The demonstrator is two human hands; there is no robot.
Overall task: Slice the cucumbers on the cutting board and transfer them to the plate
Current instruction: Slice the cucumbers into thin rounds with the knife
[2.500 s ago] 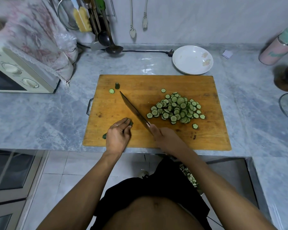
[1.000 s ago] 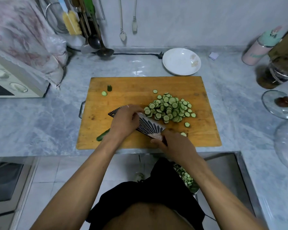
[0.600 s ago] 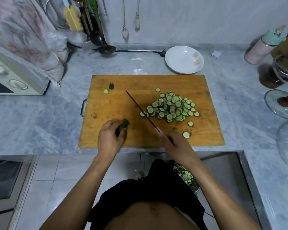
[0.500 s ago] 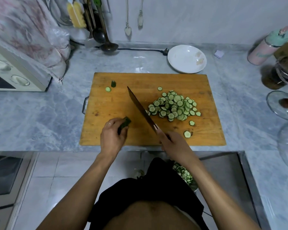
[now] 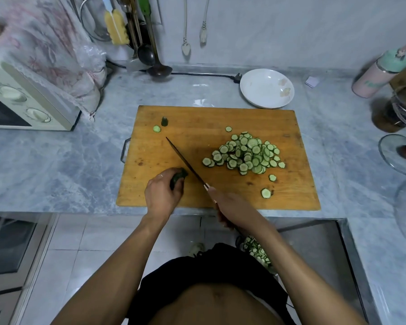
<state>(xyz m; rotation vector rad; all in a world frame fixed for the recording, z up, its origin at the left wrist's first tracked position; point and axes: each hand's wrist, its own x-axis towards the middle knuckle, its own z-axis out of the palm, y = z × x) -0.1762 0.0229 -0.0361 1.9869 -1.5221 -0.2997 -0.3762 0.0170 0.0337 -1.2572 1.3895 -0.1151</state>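
Left hand [image 5: 163, 195] curls its fingers [image 5: 177, 184] round the cucumber stub [image 5: 179, 176] on the cutting board [image 5: 197, 118]; right hand [image 5: 232, 207] grips the knife [image 5: 185, 160], slices [image 5: 246, 154] heaped just beside the blade.

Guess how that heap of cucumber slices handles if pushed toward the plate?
The cucumber slices lie loose and overlapping, so they likely scatter rather than move together. Cut faces look wet, so probably slippery. Strays already lie apart on the cutting board, so some may escape.
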